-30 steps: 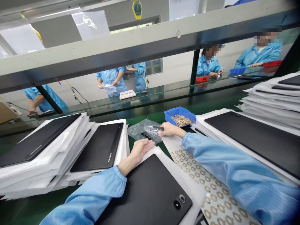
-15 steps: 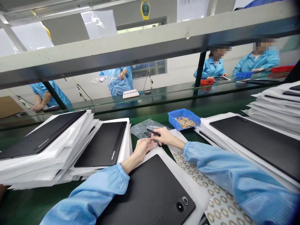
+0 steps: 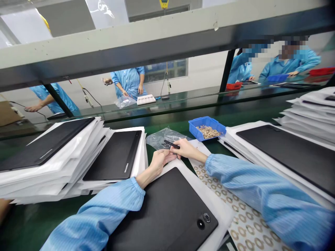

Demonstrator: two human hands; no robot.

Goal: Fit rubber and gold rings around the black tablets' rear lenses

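Observation:
My right hand [image 3: 185, 148] grips a slim black pen-like tool [image 3: 172, 144]. My left hand [image 3: 158, 163] is closed, its fingertips meeting the right hand's; whatever they pinch is too small to make out. Below both hands lies a black tablet [image 3: 167, 209] on a white sheet, back side up, with two round camera rings at its lower right corner. Just beyond the fingers, a clear plastic bag [image 3: 157, 137] has small dark round pieces on or in it. Under my right forearm runs a sheet of ring-shaped stickers [image 3: 242, 218].
A blue bin [image 3: 195, 131] of small tan rings stands behind my right hand. Stacks of tablets with white sheets flank me: one tablet [image 3: 112, 157] left, another [image 3: 290, 150] right. A shelf beam [image 3: 146, 45] crosses above. Co-workers in blue coats stand across the bench.
My hands stay together at nearly the same spot, with slight finger movement. The view tilts a little downward. Across the bench, a co-worker has lowered a clear bag to the surface.

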